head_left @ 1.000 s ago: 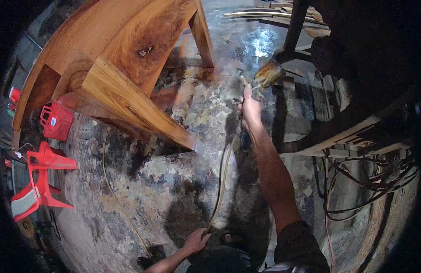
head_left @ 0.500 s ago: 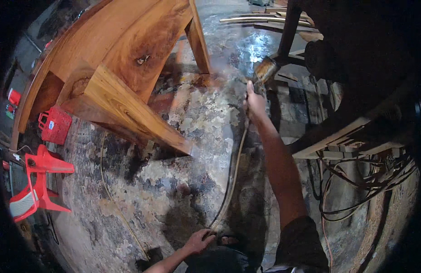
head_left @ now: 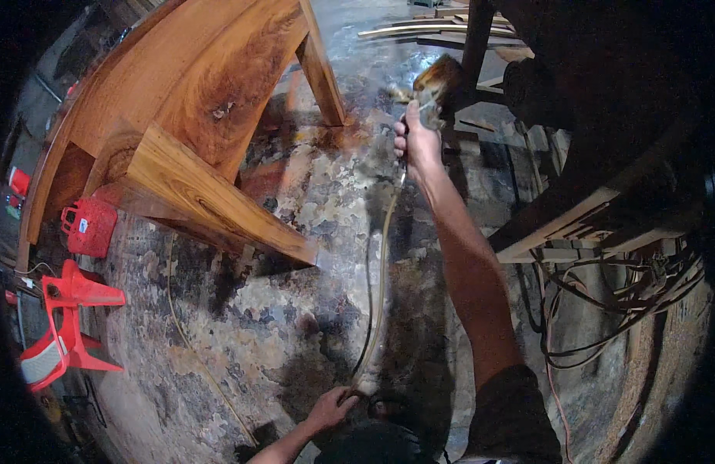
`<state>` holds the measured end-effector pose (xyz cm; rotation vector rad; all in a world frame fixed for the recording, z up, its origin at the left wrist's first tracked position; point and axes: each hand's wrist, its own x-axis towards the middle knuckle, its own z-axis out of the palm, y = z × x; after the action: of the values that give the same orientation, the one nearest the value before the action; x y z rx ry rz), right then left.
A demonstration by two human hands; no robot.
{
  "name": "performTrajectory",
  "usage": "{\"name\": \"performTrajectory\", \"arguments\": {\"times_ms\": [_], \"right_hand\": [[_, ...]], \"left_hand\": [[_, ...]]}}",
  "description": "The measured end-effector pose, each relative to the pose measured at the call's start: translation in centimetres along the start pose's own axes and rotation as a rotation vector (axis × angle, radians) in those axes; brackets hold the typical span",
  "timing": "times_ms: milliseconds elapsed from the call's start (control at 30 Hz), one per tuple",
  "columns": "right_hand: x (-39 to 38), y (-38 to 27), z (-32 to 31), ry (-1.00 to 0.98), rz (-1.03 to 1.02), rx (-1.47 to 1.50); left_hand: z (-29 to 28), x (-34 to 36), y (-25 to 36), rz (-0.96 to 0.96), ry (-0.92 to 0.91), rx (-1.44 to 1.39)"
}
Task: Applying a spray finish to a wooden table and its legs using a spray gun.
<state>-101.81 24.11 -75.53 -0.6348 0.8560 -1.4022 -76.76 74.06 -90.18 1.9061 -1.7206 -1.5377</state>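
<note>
In my right hand (head_left: 421, 147), fingers are wrapped round the handle of a spray gun (head_left: 427, 99) with a stained brown cup on top, slightly blurred. A thin pale hose (head_left: 386, 232) runs down from its handle in a loose curve. My left hand (head_left: 328, 410) is closed round that hose, low near my body. To the left of the gun stands a large brown wooden piece of furniture (head_left: 195, 85), tilted in view, with thick angled legs and a glossy grain. Faint mist hangs between the gun and the wood.
A red plastic chair (head_left: 83, 294) and a red basket (head_left: 91, 228) stand at the left. Dark wooden furniture (head_left: 574, 220) rises at the right, with coiled cables (head_left: 589, 356) below it. Planks (head_left: 442, 31) lie at the back. Another hose (head_left: 187, 340) crosses the mottled floor.
My right hand has carried the spray gun farther away from me, and the hose has swung with it. The whole scene has shifted slightly left in view. My left hand keeps hold of the hose.
</note>
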Motion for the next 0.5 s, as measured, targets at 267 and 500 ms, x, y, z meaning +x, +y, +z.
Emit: {"name": "performTrajectory", "arguments": {"times_ms": [267,500], "right_hand": [[-0.3,10.0,-4.8,0.428,0.083,-0.482],[-1.6,12.0,-5.2,0.342,0.144,-0.492]], "left_hand": [[-0.9,-2.7,-2.5,-0.031,-0.109,0.086],[-1.4,-3.5,-4.4,-0.012,-0.119,0.158]]}}
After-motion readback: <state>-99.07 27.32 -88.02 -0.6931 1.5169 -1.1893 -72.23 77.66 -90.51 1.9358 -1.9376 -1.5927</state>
